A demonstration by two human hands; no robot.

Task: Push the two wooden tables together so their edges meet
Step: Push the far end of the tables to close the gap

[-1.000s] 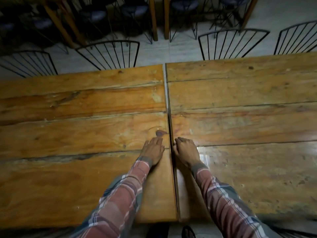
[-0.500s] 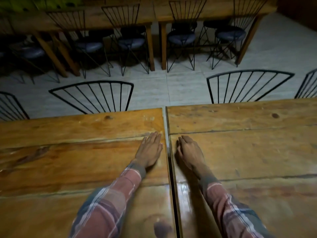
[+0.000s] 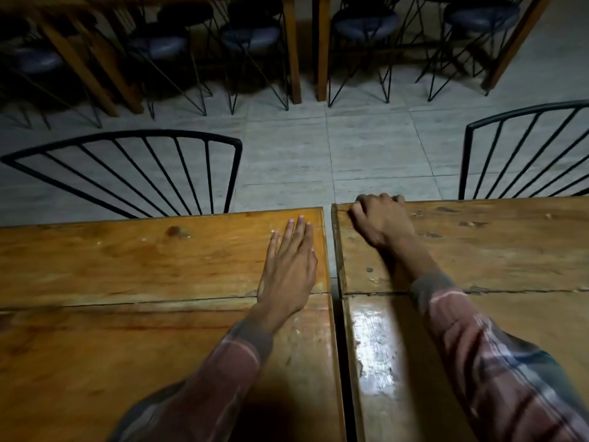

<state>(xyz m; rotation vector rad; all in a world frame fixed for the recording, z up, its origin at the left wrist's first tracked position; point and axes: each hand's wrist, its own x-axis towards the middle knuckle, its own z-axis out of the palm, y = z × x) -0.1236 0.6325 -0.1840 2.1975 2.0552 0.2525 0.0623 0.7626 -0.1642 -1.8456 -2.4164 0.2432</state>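
Note:
Two wooden tables stand side by side, the left table (image 3: 127, 266) and the right table (image 3: 494, 250), with a narrow dark gap (image 3: 333, 275) running between their inner edges. My left hand (image 3: 288, 263) lies flat, palm down, on the left table close to the gap, fingers pointing at its far edge. My right hand (image 3: 379, 218) reaches the far corner of the right table, and its fingers curl over the far edge, gripping it. Both forearms in plaid sleeves stretch across the tabletops.
A black wire chair back (image 3: 134, 173) stands behind the left table and another wire chair back (image 3: 526, 154) behind the right one. Grey tiled floor (image 3: 334, 148) lies beyond. Farther back stand more wooden tables' legs (image 3: 293, 49) and several dark-cushioned stools (image 3: 363, 20).
Both hands have slid forward along the gap from the tables' middle to the far edge. My right hand went from flat on the top to curled over the far edge.

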